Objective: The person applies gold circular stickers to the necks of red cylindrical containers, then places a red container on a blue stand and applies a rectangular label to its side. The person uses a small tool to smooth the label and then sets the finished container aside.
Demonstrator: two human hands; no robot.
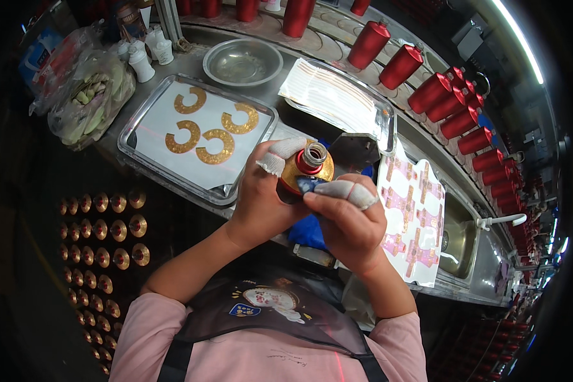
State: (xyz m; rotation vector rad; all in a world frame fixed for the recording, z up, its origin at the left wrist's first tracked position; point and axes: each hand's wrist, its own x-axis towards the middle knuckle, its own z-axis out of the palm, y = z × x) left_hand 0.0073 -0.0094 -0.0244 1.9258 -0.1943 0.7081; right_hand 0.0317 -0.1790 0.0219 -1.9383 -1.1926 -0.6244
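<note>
Four gold collars point(212, 129) waiting on tray point(134, 130); left hand point(261, 197) gripping bottle point(307, 169), right hand point(347, 219) pinching blue piece point(309, 184) against it.

Red bottle point(307, 167) with gold collar between left hand point(261, 197) and right hand point(350, 219), above steel tray point(134, 127).

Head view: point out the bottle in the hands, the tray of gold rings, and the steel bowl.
bottle point(312, 167), head view, on its gold shoulder.
tray point(132, 130), head view, on its left rim.
bowl point(242, 62), head view, on its inner base.
</note>
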